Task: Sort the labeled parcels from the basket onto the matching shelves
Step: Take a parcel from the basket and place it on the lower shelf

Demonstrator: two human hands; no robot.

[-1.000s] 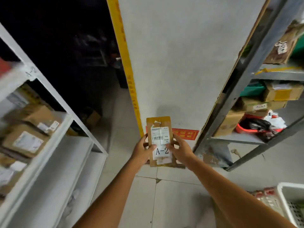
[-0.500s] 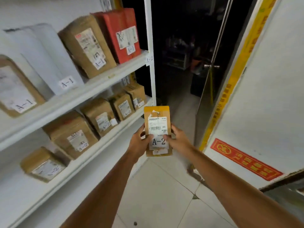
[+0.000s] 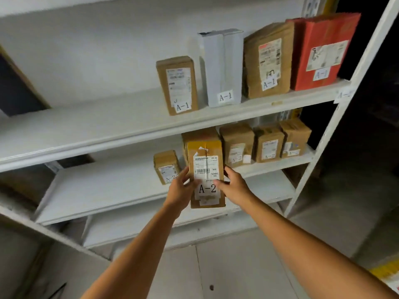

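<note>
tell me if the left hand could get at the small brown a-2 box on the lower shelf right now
Probably not yet: the left hand is beside the small brown cardboard A-2 box with nothing between them, but both hands are holding the yellow-brown A-2 parcel.

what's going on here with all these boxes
A person is sorting parcels onto a white rack. Both hands, left and right, hold a small cardboard parcel labeled A-2 upright in front of the second shelf, where other A-2 boxes stand. The shelf above holds A-1 parcels. It is not yet set down.
</note>
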